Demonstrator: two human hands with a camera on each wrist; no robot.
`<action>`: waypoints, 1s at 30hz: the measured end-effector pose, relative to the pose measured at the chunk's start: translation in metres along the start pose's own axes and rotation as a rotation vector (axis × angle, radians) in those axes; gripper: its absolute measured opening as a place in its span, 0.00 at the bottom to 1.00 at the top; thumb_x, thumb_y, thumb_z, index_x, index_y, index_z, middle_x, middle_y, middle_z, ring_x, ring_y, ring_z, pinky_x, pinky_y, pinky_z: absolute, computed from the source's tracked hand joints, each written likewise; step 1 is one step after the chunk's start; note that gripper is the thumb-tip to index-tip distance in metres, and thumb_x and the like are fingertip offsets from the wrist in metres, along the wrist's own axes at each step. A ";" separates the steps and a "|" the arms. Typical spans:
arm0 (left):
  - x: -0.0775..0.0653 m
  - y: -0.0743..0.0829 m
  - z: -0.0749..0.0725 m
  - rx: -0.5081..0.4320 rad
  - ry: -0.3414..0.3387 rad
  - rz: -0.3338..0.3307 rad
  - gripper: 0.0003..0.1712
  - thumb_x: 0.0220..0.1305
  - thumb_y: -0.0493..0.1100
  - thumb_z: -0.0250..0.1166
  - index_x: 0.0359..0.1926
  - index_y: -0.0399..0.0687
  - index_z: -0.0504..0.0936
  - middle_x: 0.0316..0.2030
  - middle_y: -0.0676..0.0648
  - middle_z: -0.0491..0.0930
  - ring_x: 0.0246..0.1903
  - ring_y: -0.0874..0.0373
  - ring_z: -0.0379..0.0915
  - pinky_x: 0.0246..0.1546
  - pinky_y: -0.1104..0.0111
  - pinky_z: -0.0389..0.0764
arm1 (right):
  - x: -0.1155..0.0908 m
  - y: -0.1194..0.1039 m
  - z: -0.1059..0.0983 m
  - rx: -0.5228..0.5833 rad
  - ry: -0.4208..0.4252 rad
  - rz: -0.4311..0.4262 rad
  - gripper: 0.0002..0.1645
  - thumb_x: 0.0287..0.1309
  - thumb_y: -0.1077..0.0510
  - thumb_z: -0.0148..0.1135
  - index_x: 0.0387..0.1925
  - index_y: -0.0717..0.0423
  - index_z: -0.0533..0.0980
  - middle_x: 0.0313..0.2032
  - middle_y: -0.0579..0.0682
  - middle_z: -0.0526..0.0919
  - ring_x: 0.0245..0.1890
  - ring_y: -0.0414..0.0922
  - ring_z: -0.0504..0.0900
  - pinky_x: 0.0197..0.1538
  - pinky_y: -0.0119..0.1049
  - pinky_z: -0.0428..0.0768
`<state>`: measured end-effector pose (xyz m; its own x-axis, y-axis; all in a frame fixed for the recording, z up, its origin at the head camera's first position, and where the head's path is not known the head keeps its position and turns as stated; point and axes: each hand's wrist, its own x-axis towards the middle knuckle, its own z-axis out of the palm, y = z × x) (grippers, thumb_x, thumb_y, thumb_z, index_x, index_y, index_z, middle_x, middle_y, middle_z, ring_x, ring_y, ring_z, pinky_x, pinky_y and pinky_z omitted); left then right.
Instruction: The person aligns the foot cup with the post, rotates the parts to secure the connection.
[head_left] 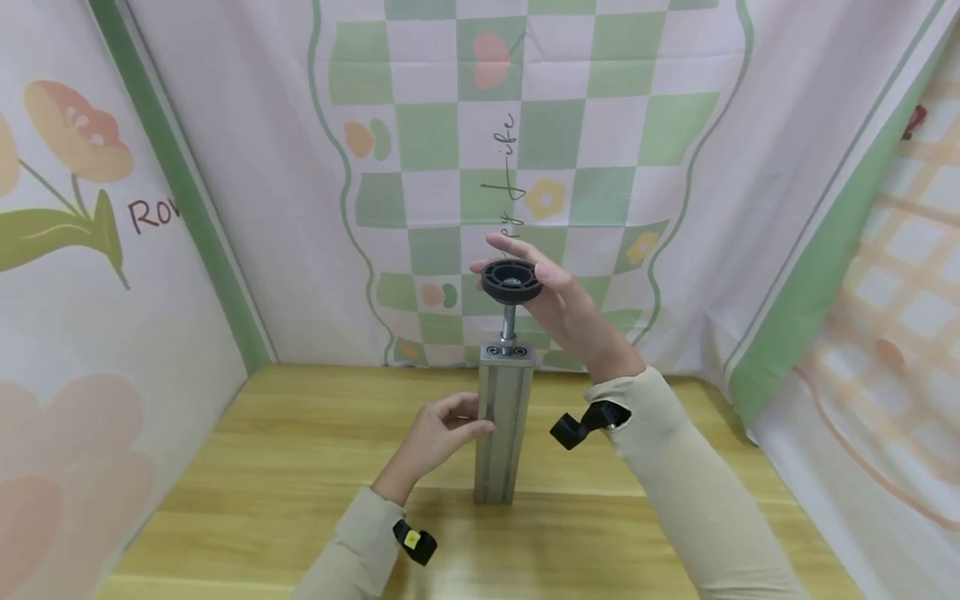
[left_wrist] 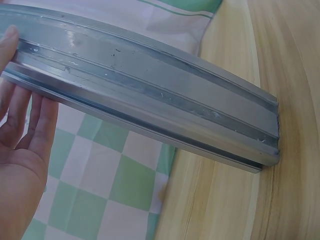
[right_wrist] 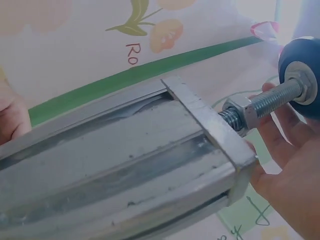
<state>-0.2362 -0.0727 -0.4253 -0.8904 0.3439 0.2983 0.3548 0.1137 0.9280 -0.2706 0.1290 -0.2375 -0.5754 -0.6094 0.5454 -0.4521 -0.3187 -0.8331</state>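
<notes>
An aluminium profile (head_left: 504,433) stands upright on the table, capped by a metal end plate (right_wrist: 210,125). From that plate rises a threaded stud (right_wrist: 275,100) with a hex nut (right_wrist: 241,110) low on it, and a black round levelling foot (head_left: 512,293) tops the stud. My left hand (head_left: 438,437) holds the profile's left side, thumb in front and fingers behind. Around the foot's rim is my right hand (head_left: 566,312), its thumb at the right edge and fingers reaching behind. The exact finger contact on the foot is partly hidden.
A wooden table (head_left: 315,450) carries the profile. Behind it hangs a checkered green and white cloth (head_left: 427,137), with printed cloth panels at left and right. Black wrist mounts (head_left: 588,423) stick out from the sleeves.
</notes>
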 end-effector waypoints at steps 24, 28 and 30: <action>-0.001 -0.004 -0.001 0.023 -0.003 0.017 0.21 0.64 0.47 0.72 0.57 0.47 0.82 0.47 0.49 0.84 0.48 0.56 0.80 0.51 0.68 0.81 | -0.003 0.006 -0.009 0.003 -0.030 0.009 0.39 0.63 0.40 0.62 0.66 0.60 0.66 0.52 0.59 0.79 0.54 0.57 0.78 0.68 0.44 0.66; 0.000 -0.003 -0.001 0.021 -0.007 0.026 0.21 0.64 0.47 0.72 0.56 0.48 0.83 0.47 0.49 0.84 0.48 0.56 0.80 0.51 0.68 0.81 | -0.005 0.001 -0.005 -0.123 0.058 0.063 0.32 0.64 0.47 0.58 0.63 0.58 0.64 0.52 0.60 0.79 0.54 0.56 0.79 0.66 0.42 0.68; 0.000 -0.003 -0.001 0.014 -0.010 0.030 0.20 0.64 0.46 0.72 0.56 0.48 0.83 0.47 0.49 0.84 0.48 0.56 0.80 0.51 0.68 0.81 | -0.006 -0.002 -0.002 -0.184 0.101 0.099 0.29 0.64 0.50 0.55 0.62 0.57 0.62 0.53 0.61 0.79 0.55 0.56 0.79 0.64 0.42 0.70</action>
<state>-0.2373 -0.0744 -0.4277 -0.8765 0.3562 0.3237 0.3852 0.1160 0.9155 -0.2672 0.1350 -0.2386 -0.6840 -0.5527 0.4761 -0.5017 -0.1174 -0.8571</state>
